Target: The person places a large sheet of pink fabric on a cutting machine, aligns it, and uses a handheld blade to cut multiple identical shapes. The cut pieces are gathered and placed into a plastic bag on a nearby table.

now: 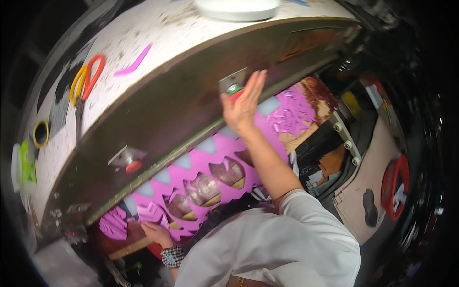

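A punched purple sheet [221, 152] with rows of cut-out holes lies along the near edge of a dark green machine beam. My left hand [158, 234], a checked band at its wrist, is closed at the sheet's left end on a small stack of purple cut pieces [152, 214]; its fingertips are partly hidden. My right hand [243, 107] reaches up to the beam with fingers stretched out. Its palm covers most of a red button [235, 94] with a green ring. A second red button [133, 166] sits farther left on the beam [179, 100].
Purple cut pieces lie piled at the board's left end [114, 224] and right end [292, 111]. On the white top are scissors [86, 83] with orange and yellow handles, a tape roll [41, 133], a purple strip [136, 63] and a white round lid [237, 8]. A red-rimmed container [388, 185] stands right.
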{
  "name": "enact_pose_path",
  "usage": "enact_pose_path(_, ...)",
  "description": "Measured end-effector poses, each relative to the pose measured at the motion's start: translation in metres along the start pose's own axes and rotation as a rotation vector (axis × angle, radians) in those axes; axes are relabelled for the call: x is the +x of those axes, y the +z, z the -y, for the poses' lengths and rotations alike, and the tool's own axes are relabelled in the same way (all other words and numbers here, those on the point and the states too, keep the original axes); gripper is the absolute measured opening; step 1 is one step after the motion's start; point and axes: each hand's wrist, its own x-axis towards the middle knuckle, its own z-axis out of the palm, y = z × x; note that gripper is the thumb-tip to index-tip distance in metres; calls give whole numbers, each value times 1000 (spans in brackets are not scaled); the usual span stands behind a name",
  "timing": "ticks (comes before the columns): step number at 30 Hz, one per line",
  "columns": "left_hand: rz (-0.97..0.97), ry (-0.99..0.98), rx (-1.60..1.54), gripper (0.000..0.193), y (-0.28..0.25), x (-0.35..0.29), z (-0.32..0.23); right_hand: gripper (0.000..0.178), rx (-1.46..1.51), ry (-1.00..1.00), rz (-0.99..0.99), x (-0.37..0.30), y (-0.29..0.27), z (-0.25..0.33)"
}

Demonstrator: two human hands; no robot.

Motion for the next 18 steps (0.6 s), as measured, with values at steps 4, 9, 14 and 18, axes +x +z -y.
enact_pose_path(4,81,-107,-121,36,25,16,-8,105,-21,7,117,30,-12,-26)
enact_pose_path(9,20,-6,74,39,64,65,-15,74,-239,379,265,6,-58,-86)
enact_pose_path(14,46,-9,51,36,73,81,-24,38,-142,667,305,-32,-51,-135)
enact_pose_path(18,55,7,11,35,67,74,-44,32,-116,574,276,-48,-60,-138)
